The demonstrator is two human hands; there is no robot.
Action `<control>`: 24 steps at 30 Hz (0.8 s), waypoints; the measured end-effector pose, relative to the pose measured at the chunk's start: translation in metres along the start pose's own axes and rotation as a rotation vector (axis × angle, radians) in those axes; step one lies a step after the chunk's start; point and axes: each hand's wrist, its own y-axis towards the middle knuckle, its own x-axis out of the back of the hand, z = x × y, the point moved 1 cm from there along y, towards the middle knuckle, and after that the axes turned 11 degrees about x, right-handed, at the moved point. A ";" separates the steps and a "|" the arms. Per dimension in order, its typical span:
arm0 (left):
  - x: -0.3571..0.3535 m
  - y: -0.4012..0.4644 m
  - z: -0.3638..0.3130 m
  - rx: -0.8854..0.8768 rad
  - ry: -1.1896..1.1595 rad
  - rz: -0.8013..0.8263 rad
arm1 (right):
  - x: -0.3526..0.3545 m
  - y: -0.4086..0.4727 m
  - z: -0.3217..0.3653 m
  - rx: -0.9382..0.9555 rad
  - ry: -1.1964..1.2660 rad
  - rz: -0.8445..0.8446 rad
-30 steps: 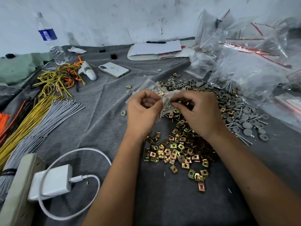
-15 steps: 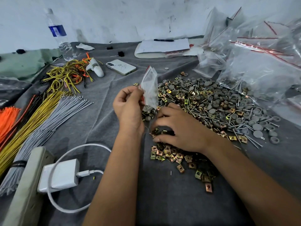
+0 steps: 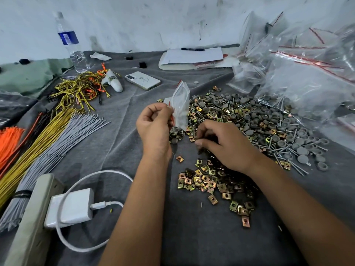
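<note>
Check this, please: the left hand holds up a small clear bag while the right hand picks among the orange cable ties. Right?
Not quite. In the head view the right hand picks among the metal clips, not the orange cable ties at far left. The left hand does hold up the small clear bag.

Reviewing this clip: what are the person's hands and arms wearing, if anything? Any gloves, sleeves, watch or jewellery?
Nothing worn is visible. The left hand and right hand are bare, with no gloves and no rings to be seen. Both wrists show no watch or bracelet. The left forearm and right forearm are uncovered down to the frame edge, with no sleeve in view.
</note>
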 end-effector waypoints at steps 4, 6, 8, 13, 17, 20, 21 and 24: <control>0.000 -0.001 -0.001 -0.004 0.018 0.001 | 0.002 0.000 0.001 0.002 0.009 -0.058; 0.000 -0.001 -0.001 0.000 0.013 -0.001 | 0.001 -0.001 0.002 0.006 0.031 -0.049; 0.001 -0.001 -0.001 0.000 0.014 -0.002 | -0.002 -0.001 0.005 0.007 0.033 -0.032; 0.001 -0.001 -0.001 0.004 0.011 -0.008 | -0.010 0.002 0.005 0.040 -0.120 0.019; 0.000 -0.001 -0.001 0.001 0.018 -0.011 | -0.015 0.004 0.006 0.157 -0.239 0.085; 0.001 -0.001 -0.001 0.001 0.023 -0.008 | -0.023 0.006 0.011 0.206 -0.317 0.197; 0.000 -0.001 0.000 0.002 0.025 -0.007 | -0.024 0.006 0.013 0.201 -0.306 0.218; 0.001 0.000 0.000 0.003 0.027 -0.002 | -0.026 0.007 0.015 0.219 -0.285 0.207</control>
